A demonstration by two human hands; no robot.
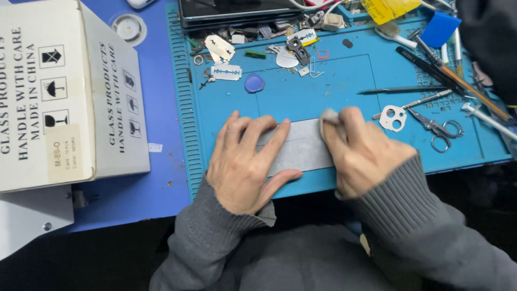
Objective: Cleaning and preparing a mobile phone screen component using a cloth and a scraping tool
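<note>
A flat grey rectangular panel (302,146), smooth and matte like a phone back or screen, lies on the blue silicone work mat (334,91) close to the mat's near edge, about midway along it. The left hand (245,161) lies spread flat over the panel's left half, fingers fanned toward the far edge and thumb along the panel's near edge, pressing it down rather than gripping it. The right hand (363,151) is curled at the panel's right end, its fingertips pinched on a small pale wad of cloth or tissue (329,116) that touches the panel's far right corner. Both wrists wear ribbed grey knit sleeves.

The mat has a ribbed, grooved strip down its left edge and shallow moulded compartments. Toward its far edge lie a double-edged razor blade (226,72), a round blue cap (254,83) and scattered small metal parts. Near the right edge are small steel scissors (441,129), a white camera-cutout piece (392,118) and slim dark tweezers (401,89). A glossy white cardboard box (59,91) stands on the blue table left of the mat.
</note>
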